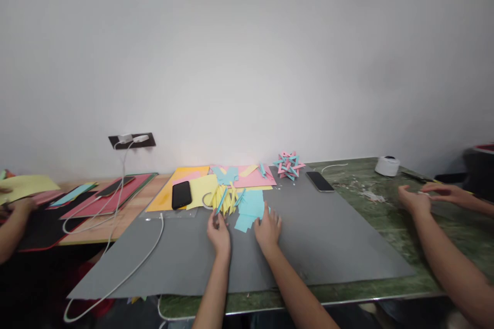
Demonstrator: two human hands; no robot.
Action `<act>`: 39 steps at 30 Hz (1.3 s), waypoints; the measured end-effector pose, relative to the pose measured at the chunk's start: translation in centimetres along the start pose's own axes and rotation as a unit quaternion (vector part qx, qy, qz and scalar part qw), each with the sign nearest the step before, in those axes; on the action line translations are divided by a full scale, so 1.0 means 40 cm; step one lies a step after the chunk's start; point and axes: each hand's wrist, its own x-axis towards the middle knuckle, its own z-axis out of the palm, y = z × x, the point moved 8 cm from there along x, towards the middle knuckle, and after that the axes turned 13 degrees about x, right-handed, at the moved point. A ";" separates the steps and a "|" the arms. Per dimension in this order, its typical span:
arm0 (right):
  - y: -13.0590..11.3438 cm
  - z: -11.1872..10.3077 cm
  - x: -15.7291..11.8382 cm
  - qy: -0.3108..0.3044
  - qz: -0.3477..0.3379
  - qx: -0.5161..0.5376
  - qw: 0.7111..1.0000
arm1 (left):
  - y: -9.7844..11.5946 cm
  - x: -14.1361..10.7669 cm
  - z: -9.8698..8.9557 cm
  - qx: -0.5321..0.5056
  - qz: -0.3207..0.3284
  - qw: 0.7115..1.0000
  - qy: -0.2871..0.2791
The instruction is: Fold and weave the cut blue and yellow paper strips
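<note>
My left hand (218,235) has its fingertips drawn in around the lower end of a narrow blue paper strip (222,200). Behind it lies a heap of folded yellow paper strips (230,201). Sheets of light blue paper (250,206) lie just right of the heap, one partly over another. My right hand (267,230) rests at their right edge, fingers apart and holding nothing that I can see. A second short blue strip (241,197) leans between the heap and the blue sheets. Farther back stands a spiky pink and blue paper model (288,165).
A grey mat (309,247) covers the table. On it lie a black phone (181,195), another phone (319,181), orange paper (164,197) and a white cable (150,254). Other people's hands work at the far left (19,216) and right (420,205). A white roll (387,166) stands at right.
</note>
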 end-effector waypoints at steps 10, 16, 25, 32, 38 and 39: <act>-0.032 -0.009 0.004 -0.041 -0.005 0.047 0.998 | 0.051 -0.011 0.004 0.170 0.113 0.979 0.012; -0.015 -0.006 0.020 -0.035 0.076 0.264 0.961 | 0.085 -0.026 0.017 0.153 0.130 0.980 0.007; -0.055 0.077 -0.006 -0.253 0.096 0.447 0.853 | 0.053 -0.047 0.113 0.028 0.043 0.973 -0.225; -0.010 0.091 0.012 -0.222 0.183 0.522 0.803 | 0.039 -0.091 0.146 0.092 0.016 0.927 -0.364; -0.007 0.114 -0.009 -0.260 0.205 0.514 0.792 | 0.063 -0.124 0.166 0.128 0.081 0.892 -0.427; -0.004 0.116 -0.011 -0.256 0.211 0.511 0.793 | 0.066 -0.126 0.165 0.138 0.092 0.888 -0.428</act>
